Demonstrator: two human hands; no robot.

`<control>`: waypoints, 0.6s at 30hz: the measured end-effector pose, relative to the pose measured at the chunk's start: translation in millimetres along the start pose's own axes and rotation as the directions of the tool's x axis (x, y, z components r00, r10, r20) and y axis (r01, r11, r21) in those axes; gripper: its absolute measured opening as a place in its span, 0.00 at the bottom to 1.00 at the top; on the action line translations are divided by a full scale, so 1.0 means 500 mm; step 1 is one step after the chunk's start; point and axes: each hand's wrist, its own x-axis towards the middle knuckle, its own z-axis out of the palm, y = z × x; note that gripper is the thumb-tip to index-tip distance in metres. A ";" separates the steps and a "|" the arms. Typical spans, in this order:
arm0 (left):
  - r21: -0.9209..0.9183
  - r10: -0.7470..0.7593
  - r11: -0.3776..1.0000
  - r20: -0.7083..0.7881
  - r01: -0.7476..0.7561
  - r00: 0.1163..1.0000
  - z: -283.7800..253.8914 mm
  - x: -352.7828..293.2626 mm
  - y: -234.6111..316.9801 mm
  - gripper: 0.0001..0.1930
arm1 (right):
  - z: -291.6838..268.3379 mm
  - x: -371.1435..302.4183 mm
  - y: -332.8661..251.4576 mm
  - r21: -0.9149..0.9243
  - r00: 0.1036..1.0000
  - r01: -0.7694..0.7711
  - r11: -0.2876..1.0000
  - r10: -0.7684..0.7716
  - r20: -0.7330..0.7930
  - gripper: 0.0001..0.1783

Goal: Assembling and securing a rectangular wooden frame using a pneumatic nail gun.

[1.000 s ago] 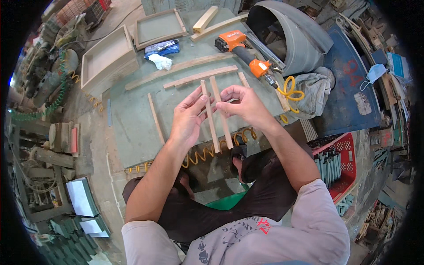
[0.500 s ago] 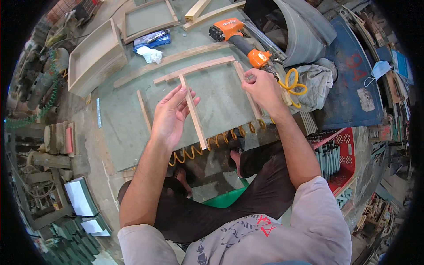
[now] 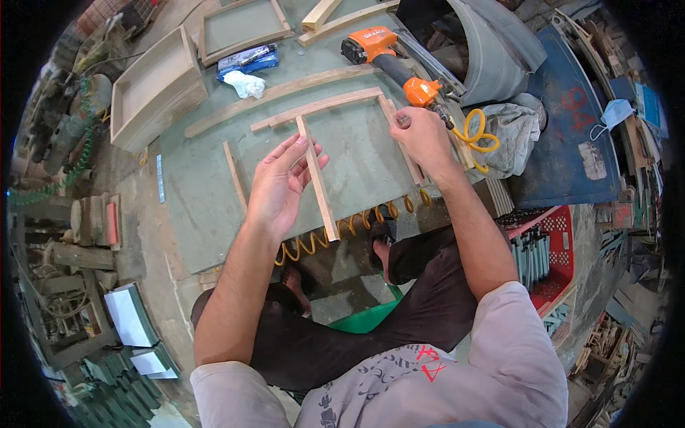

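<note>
My left hand (image 3: 280,182) is closed on a slim wooden strip (image 3: 319,182), its thumb on the near side and fingers behind. The strip's far end meets a wooden crosspiece (image 3: 321,108) lying on the green-grey worktable (image 3: 200,185). My right hand (image 3: 422,135) has thumb and index finger pinched together; what they hold, if anything, is too small to make out. It hovers by another wooden strip (image 3: 412,165) at the crosspiece's right end, partly covering it. A shorter strip (image 3: 235,175) lies left of my left hand. An orange and black nail gun (image 3: 391,65) rests beyond my right hand.
A curved wooden rail (image 3: 278,94), a white cloth (image 3: 245,85) and a blue packet (image 3: 247,61) lie farther back. A wooden drawer box (image 3: 158,89) stands left. A yellow coiled hose (image 3: 474,135) joins the nail gun. A red crate (image 3: 560,246) sits at right, below a metal drum (image 3: 492,50).
My left hand and its strip have shifted slightly right and away from me. My right hand keeps its pinch almost in place. The whole view has moved a little.
</note>
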 end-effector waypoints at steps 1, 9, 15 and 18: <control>0.001 0.000 1.000 0.000 0.000 1.000 0.000 0.000 0.000 0.15 | 0.001 -0.001 -0.002 0.001 1.000 0.000 1.000 0.000 0.000 0.18; 0.009 -0.008 1.000 -0.014 0.008 1.000 0.002 -0.001 0.000 0.15 | 0.001 0.001 -0.004 -0.026 1.000 -0.009 1.000 0.009 0.011 0.17; 0.007 -0.010 1.000 -0.020 0.010 1.000 -0.002 0.001 0.001 0.15 | 0.003 0.003 -0.005 -0.052 1.000 -0.017 0.999 0.018 0.008 0.15; 0.011 -0.002 1.000 -0.019 0.002 1.000 -0.002 0.000 0.001 0.15 | 0.005 0.005 0.000 -0.039 1.000 -0.029 0.999 0.029 0.012 0.15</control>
